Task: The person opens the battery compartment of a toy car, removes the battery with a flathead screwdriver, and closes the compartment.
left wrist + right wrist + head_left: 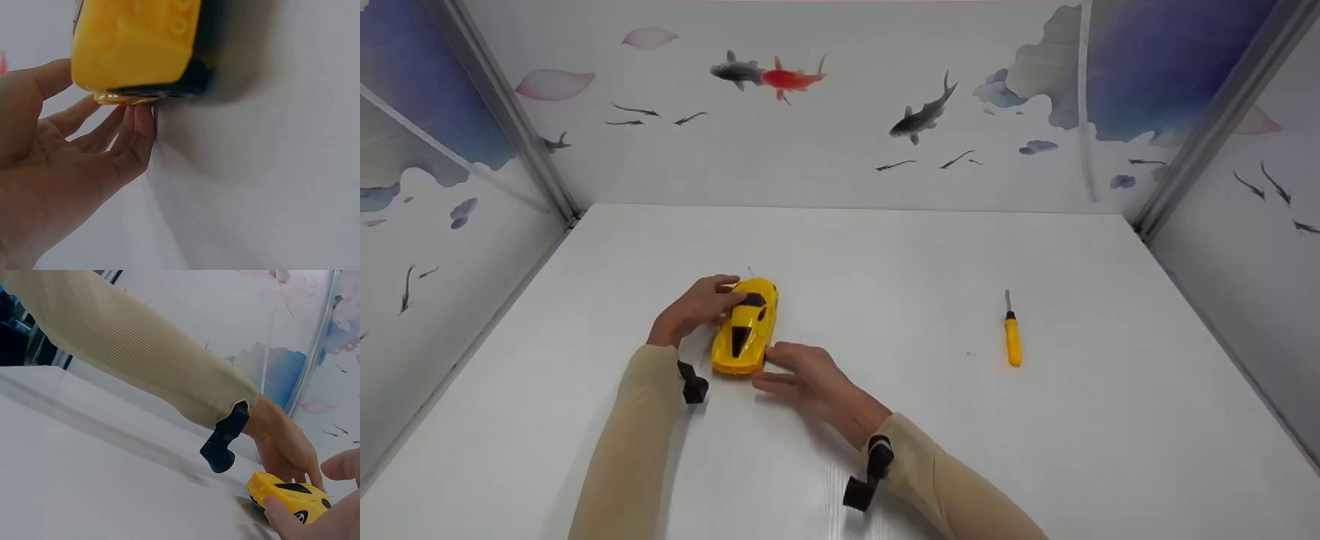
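A yellow toy car with dark windows stands on the white table, left of the middle. My left hand grips its far left part, thumb over the top and fingers along the side. In the left wrist view, the car's yellow end fills the top, with the left hand behind and below it. My right hand is at the car's near right corner, fingers spread and fingertips right at the body. The right wrist view has the car between both hands.
A screwdriver with a yellow handle lies on the right side of the table. White panels with painted fish enclose the back and sides. A small dark speck lies left of the screwdriver.
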{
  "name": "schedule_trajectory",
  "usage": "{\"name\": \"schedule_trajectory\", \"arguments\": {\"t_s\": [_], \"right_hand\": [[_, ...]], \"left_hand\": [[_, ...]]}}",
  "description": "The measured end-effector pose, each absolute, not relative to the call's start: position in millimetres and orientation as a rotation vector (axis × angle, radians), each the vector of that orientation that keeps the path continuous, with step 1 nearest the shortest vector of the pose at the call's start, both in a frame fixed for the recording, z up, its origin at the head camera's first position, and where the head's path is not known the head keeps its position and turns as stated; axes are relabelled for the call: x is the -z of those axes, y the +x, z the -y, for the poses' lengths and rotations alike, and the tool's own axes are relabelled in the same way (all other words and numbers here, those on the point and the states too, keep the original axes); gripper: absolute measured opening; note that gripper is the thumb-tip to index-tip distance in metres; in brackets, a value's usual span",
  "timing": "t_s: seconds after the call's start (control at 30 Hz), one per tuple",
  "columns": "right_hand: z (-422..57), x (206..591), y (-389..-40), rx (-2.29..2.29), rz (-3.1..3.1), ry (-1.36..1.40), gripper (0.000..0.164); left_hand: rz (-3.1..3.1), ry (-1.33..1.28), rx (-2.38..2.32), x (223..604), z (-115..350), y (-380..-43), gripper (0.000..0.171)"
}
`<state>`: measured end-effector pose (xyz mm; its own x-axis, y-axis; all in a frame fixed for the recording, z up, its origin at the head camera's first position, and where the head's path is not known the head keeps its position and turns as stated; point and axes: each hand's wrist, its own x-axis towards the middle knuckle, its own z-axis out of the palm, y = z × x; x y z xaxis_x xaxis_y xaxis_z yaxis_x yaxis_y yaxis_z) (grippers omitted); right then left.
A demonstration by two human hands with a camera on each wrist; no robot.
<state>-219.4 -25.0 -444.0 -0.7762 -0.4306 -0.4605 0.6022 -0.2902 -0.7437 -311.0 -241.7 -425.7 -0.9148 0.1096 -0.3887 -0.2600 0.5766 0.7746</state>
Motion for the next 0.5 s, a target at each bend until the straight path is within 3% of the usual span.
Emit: {"name": "schedule_trajectory", "arguments": {"t_s": [0.2, 0.5], "right_hand": [[24, 449, -217, 2.096, -1.322, 0.218, 0.059], [15, 448, -214, 1.995, -1.517, 0.151, 0.054]], "left_hand": [[-2.344, -0.199, -1.298, 422, 243, -308, 0.07], [-2.287, -0.342, -1.391, 422, 239, -305, 0.064]]}}
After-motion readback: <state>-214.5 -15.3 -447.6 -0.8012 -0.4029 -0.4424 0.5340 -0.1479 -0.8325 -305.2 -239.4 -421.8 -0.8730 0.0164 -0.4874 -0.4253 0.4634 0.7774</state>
